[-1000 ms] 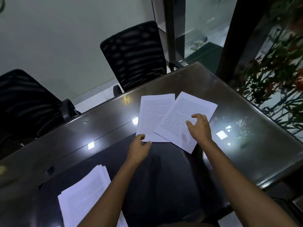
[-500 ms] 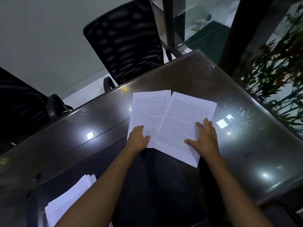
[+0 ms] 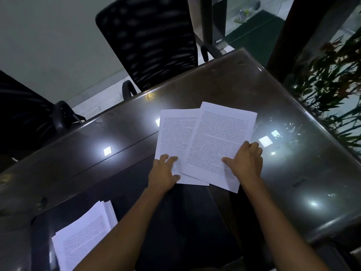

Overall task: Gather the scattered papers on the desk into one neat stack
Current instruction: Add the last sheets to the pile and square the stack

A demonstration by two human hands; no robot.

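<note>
On my feed the near left corner of the desk (image 3: 297, 173) holds a loose stack of printed papers (image 3: 84, 235), its edges fanned and uneven. Beyond the far left edge stands a dark chair (image 3: 25, 118), and a second mesh-backed chair (image 3: 148, 40) sits further right at the far side.

Around the middle of the desk lie two printed sheets. The left sheet (image 3: 175, 130) lies flat, and my left hand (image 3: 163, 173) rests on its near left corner with the fingers spread and fairly straight, pressing down and not gripping. The right sheet (image 3: 220, 137) lies tilted, and its left side overlaps the left sheet.

My right hand (image 3: 247, 161) is on the right sheet's near right part, with the thumb stretched flat across the print. The fingers are bent at the sheet's right edge, and I cannot tell whether they hook under it or only rest there.

Leafy plants (image 3: 328, 79) show past the desk's right side.
</note>
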